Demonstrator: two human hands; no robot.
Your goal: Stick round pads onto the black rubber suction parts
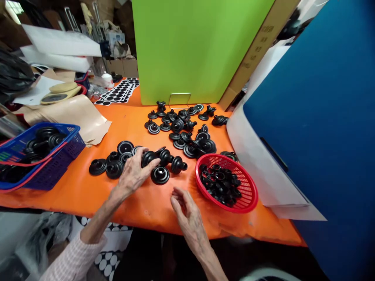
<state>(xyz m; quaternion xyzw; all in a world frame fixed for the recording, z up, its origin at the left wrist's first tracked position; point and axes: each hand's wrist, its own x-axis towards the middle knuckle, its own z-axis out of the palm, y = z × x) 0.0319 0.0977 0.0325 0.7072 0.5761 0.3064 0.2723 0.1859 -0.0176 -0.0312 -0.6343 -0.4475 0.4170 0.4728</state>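
A blue plastic basket (58,171) of dark parts sits leftmost; bare orange tabletop (76,195) separates it from loose, round black discs (115,169) beside the left hand (136,169). That hand's thumb and fingers close around a glossy, ridged black piece (149,158). Nearer the table's front edge, the right hand (187,214) hovers half open, fingers curved, visibly gripping nothing. Right of it, a red latticed bowl (249,191) holds small black rings (219,176); beyond, a smooth blue panel (322,117) bounds the space.
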